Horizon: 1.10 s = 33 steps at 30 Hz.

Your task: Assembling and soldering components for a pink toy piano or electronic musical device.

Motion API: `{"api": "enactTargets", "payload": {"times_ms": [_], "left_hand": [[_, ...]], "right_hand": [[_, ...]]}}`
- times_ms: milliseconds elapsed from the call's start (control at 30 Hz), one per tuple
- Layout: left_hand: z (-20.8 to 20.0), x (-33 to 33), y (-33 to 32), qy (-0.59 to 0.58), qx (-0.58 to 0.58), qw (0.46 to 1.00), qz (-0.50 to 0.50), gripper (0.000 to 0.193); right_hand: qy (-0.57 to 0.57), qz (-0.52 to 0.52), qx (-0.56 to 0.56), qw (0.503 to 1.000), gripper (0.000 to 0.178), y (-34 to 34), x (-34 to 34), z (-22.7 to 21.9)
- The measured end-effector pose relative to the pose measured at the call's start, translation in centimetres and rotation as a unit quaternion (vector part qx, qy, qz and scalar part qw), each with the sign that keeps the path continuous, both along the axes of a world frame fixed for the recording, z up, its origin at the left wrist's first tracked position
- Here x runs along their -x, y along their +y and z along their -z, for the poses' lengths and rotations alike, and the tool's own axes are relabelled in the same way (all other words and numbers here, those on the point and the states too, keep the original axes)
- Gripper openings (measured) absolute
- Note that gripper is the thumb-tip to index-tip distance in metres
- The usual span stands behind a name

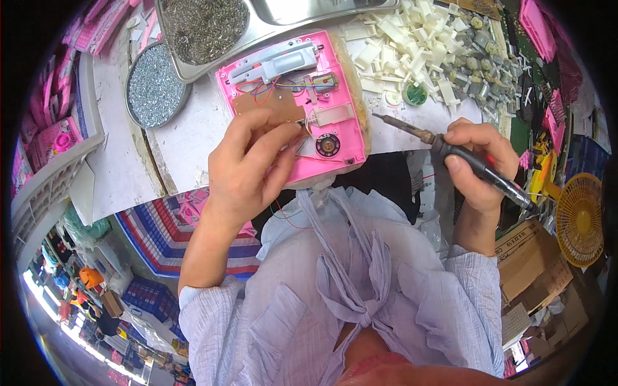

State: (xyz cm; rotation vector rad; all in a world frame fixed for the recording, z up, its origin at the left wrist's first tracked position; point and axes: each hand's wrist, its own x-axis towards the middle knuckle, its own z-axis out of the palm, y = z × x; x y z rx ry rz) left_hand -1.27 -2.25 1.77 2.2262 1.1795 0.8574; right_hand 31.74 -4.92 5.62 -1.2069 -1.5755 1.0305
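Note:
An open pink plastic housing lies on the bench in front of me. Inside it are a brown circuit board, thin coloured wires, a round black speaker and a grey plastic part. The curled fingers of my left hand pinch over the lower right edge of the board; what lies between the fingertips is mostly hidden. To the right of the housing, my right hand grips a black electric screwdriver. Its thin metal tip points left, just off the housing's right edge.
Small silvery screws fill a round dish at left; darker screws lie in a metal tray behind it. White plastic pieces and small grey motors are heaped at back right. A yellow fan stands low at right.

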Motion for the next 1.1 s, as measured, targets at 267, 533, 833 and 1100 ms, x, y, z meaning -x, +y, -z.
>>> {"api": "enactTargets", "payload": {"times_ms": [267, 533, 833, 1100], "left_hand": [[0.0, -0.6, 0.9, 0.089, -0.066, 0.990, 0.082, 0.030], [-0.1, -1.7, 0.0, 0.060, -0.049, 0.995, 0.066, 0.027], [0.9, -0.9, 0.0, 0.049, -0.081, 0.995, 0.038, 0.027], [0.3, -0.7, 0.1, 0.035, -0.040, 0.998, 0.029, 0.029]], "right_hand": [[0.091, 0.212, -0.001, 0.973, 0.028, -3.6, -4.9, 0.1], [-0.025, 0.553, -0.172, 0.815, 0.011, -6.3, -20.7, -5.0], [-0.087, 0.590, 0.064, 0.800, 0.036, 2.5, -23.2, -0.2], [0.371, 0.341, 0.060, 0.861, 0.033, -2.8, -12.0, 0.3]]}}
